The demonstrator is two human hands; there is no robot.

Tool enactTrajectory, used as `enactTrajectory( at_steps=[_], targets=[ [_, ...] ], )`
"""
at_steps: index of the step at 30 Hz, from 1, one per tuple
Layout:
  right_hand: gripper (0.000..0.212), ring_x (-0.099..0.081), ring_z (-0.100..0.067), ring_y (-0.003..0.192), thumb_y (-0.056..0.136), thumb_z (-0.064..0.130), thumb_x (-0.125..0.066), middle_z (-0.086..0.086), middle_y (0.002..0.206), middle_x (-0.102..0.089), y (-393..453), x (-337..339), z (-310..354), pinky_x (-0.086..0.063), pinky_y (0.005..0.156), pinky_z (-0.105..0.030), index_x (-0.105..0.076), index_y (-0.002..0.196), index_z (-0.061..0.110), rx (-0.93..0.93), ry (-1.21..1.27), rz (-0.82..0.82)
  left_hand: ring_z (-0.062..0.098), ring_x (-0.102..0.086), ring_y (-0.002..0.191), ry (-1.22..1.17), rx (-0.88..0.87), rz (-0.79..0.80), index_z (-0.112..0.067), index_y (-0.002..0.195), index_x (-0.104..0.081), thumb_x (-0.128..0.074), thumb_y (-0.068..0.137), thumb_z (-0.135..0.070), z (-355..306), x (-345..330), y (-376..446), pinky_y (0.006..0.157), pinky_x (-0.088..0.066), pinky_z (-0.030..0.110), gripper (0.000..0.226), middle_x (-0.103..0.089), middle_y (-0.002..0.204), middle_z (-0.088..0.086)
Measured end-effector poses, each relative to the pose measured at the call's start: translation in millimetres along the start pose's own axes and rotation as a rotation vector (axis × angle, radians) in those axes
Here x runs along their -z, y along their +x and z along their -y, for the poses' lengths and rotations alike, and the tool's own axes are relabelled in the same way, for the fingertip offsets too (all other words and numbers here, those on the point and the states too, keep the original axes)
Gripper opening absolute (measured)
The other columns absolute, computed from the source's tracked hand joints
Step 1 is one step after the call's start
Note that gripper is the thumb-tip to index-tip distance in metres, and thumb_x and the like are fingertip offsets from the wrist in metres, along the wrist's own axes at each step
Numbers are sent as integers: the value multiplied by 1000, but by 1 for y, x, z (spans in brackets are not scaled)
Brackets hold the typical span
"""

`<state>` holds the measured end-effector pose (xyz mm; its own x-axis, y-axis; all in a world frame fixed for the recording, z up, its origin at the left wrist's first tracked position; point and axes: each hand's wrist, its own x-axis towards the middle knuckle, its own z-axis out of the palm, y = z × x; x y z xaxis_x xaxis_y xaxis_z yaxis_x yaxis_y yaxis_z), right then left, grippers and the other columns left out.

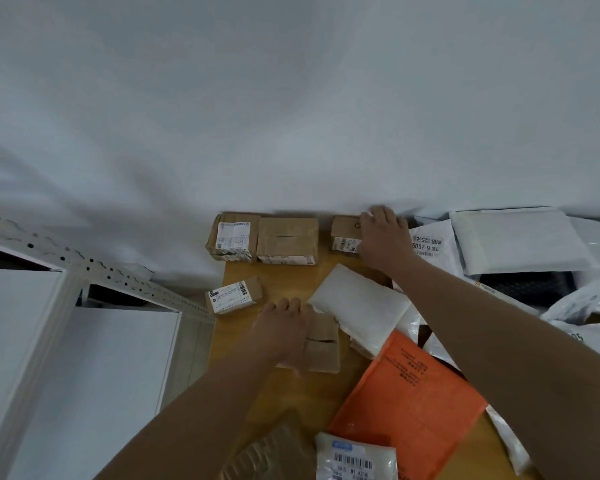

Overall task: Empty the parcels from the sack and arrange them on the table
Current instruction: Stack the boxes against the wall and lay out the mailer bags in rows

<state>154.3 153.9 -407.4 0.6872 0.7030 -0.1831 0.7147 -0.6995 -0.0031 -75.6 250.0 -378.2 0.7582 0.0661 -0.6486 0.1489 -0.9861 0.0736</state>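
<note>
far box [345,233]: under right fingers [378,216], at counter [288,278] back | near box [321,344]: under left fingers [284,308] | two boxes [262,239]: left of right fingers

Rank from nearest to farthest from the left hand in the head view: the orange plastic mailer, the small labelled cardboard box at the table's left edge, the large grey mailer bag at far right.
From the left hand:
1. Small labelled cardboard box, just up-left.
2. Orange plastic mailer, to its right.
3. Large grey mailer bag, far right by the wall.

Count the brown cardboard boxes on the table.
5: two side by side at the wall, one under the right hand, one small at the left edge, one under the left hand. Others may be hidden.
</note>
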Motion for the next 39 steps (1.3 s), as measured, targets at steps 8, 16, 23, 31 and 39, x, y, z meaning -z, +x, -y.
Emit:
enactTrajectory(
  at_steps=[8,16,23,31,39],
  targets=[
    [52,-48,-31,122,87,29,-61,-8,135,-48,-1,-25,-9,-40,97,-44,-43,135,15,41,-132,45,29,-37,127,-159,60,48,-15,141,-27,-75,68,-60,20,38,-7,106,-36,44,98,-37,137,8],
    [49,-54,-26,118,89,32,-62,-1,130,-54,-16,-21,-16,-34,102,-45,-43,133,24,144,-128,161,19,-54,102,-218,135,296,-28,118,-44,-80,59,-61,21,79,-14,88,-51,40,76,-51,114,-4],
    [45,-55,-25,115,87,34,-60,5,121,-58,-31,-24,-11,-30,103,-47,-43,129,29,281,-121,231,15,-61,94,-351,126,201,-29,124,-46,-78,69,-56,21,102,-21,83,-55,33,69,-59,112,-4],
    [57,-60,-17,105,86,59,-43,3,112,-65,-53,-15,-11,-38,108,-42,-46,133,27,282,199,542,25,-35,136,-375,144,-188,-22,155,-5,-66,75,-67,12,121,-13,101,-39,40,110,-26,155,4],
    [11,-58,-21,85,96,8,-47,-15,106,-62,-49,1,-36,-52,81,-38,-58,97,12,-435,1189,261,27,-30,133,-400,51,-562,-22,153,-7,-65,72,-69,-15,138,19,108,-29,49,110,-29,148,4]
  ],
)
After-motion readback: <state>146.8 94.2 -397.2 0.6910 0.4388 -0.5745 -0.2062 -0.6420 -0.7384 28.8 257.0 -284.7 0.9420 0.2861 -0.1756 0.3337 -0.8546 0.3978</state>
